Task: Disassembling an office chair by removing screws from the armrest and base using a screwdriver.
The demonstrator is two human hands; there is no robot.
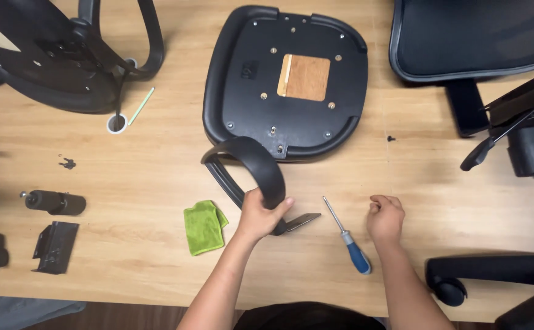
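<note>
My left hand (259, 215) grips a black curved chair armrest (251, 164) near its metal bracket end, holding it just in front of the upturned black seat base (288, 76). The seat base lies bottom-up with a wooden patch in its middle and several screw holes. My right hand (386, 217) rests on the wooden table (157, 183) as a loose fist, holding nothing I can see. A screwdriver (347, 237) with a blue and grey handle lies between my two hands, closer to the right one.
A green cloth (204, 226) lies left of my left hand. A black mesh backrest (468, 36), a chair mechanism (523, 131), a caster leg (493, 275), another armrest frame (65, 55), a gas cylinder (54, 201), a bracket (55, 246) and loose screws (67, 163) surround the work area.
</note>
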